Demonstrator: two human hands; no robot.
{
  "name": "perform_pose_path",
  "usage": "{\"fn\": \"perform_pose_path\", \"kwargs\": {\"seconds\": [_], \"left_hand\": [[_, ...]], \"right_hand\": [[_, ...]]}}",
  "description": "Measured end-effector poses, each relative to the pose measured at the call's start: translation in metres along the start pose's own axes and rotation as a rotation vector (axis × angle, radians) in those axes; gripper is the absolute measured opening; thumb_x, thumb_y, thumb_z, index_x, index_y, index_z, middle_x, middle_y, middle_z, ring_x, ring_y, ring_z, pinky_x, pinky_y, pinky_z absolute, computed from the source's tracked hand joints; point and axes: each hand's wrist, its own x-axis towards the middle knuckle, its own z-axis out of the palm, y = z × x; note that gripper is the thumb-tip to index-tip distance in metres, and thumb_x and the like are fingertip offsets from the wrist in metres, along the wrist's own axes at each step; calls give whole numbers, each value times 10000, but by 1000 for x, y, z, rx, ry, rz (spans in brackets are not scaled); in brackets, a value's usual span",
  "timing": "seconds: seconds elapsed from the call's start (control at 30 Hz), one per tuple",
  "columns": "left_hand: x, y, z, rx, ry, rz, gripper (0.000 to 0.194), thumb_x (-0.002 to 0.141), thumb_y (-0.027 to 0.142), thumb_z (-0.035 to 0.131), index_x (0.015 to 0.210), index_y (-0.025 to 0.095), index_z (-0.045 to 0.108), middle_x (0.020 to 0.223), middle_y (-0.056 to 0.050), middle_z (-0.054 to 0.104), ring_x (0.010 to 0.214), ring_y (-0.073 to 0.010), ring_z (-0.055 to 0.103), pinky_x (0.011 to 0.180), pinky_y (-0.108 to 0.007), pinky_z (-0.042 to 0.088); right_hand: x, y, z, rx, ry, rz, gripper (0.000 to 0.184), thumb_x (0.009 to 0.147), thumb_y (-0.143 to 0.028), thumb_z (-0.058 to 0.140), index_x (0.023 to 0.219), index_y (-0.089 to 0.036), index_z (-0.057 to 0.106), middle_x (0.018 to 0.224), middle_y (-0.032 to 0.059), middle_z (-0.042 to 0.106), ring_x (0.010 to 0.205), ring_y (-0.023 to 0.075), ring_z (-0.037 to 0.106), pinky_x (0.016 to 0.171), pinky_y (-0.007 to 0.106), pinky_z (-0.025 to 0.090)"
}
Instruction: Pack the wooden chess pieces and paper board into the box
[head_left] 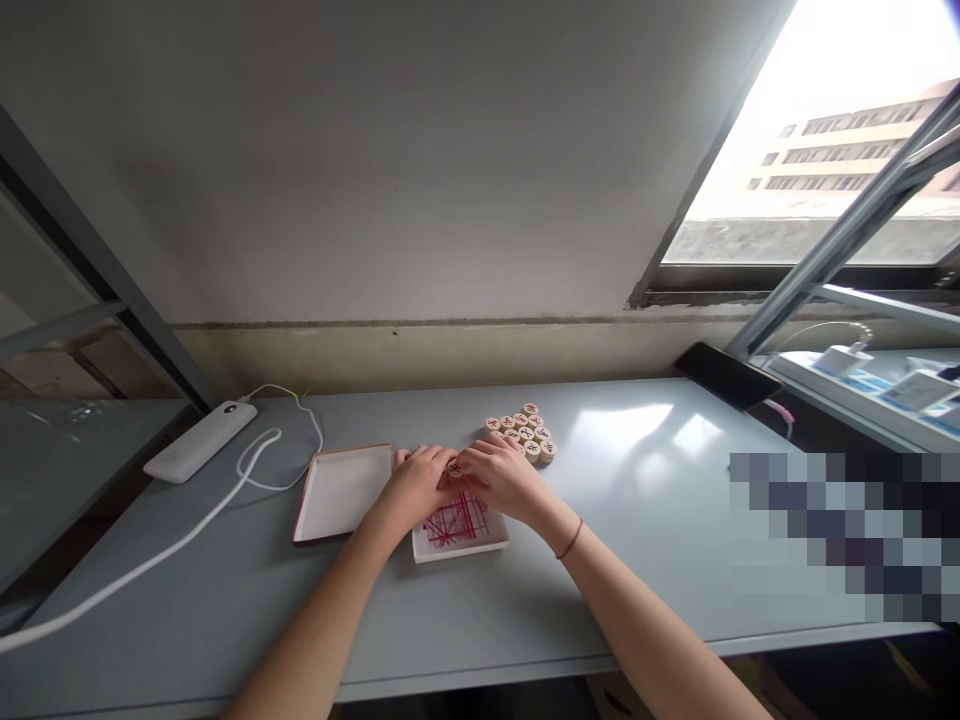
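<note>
My left hand (417, 478) and my right hand (501, 476) meet over the far edge of a small white box (459, 541) with red lines printed inside. Their fingers are curled together around a round wooden game piece (454, 467) between them. Behind my right hand lies a cluster of several round wooden pieces (525, 431) with dark characters on top, touching each other on the grey table (645, 540). An open white lid with a dark red rim (341, 493) lies flat just left of my left hand. A red thread band circles my right wrist.
A white power bank (199, 440) with a white cable (247, 470) lies at the back left. A black phone (726, 375) leans at the back right near the window. A shelf with boxes (885, 385) stands to the right. A metal frame post stands at the left.
</note>
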Motion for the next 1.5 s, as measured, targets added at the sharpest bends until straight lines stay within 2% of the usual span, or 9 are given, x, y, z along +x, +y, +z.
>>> {"fn": "perform_pose_path", "kwargs": {"seconds": [0.17,0.33,0.47,0.67,0.97,1.1,1.2,1.33,1.5], "left_hand": [[0,3,1,19,3,18,152,862,301,536,989,236,588,974,-17,653,933,-212,573,827,-346,346],[-2,6,-2,24,-29,41,209,869,326,532,1050,233,580,1047,-28,653,979,-220,570,841,-353,359],[-2,8,-2,19,-25,60,287,857,372,546,1112,241,563,1096,-34,650,1012,-228,570,863,-362,359],[-4,8,-2,52,-22,62,217,877,360,524,1041,239,600,1035,-22,663,959,-212,587,837,-355,372],[-5,14,2,55,27,77,371,867,438,540,1186,249,557,1069,-45,652,1012,-234,572,845,-368,404],[-5,14,5,77,18,53,271,897,308,504,1147,243,587,1034,-45,663,963,-224,588,825,-366,426],[-3,11,8,44,55,58,352,879,383,537,1196,232,559,1068,-65,655,1007,-247,581,849,-394,443],[-1,11,15,-47,215,107,552,862,463,545,1343,227,410,1230,-102,569,1118,-274,542,903,-429,460],[-4,22,14,-239,363,105,350,938,352,440,1278,267,455,1209,-78,524,993,-197,618,855,-344,517]], "right_hand": [[1,18,-12,127,166,31,111,844,-199,555,900,-207,650,869,53,668,859,206,559,795,339,416],[6,69,-24,120,377,436,146,825,-234,499,837,-188,637,853,51,660,721,164,580,657,264,428],[21,103,-27,-45,231,699,248,812,-310,484,953,-185,644,964,82,663,829,199,602,655,261,407],[51,123,-23,-113,-113,802,339,754,-333,555,1032,-164,649,974,123,679,874,245,628,629,268,413],[64,135,-22,-114,-144,808,195,632,-182,636,807,-137,710,824,136,700,785,260,658,604,272,438],[57,123,-32,-75,24,754,308,727,-245,592,1012,-152,666,975,122,696,905,242,642,693,278,468],[38,95,-28,234,229,545,299,776,-333,590,1028,-181,640,960,76,702,826,187,652,698,269,498],[7,45,-11,724,213,371,338,762,-446,647,971,-182,614,891,73,695,777,184,655,670,292,533],[-4,8,-2,1078,187,285,366,754,-458,685,971,-181,584,911,78,681,880,201,651,754,320,545]]}}
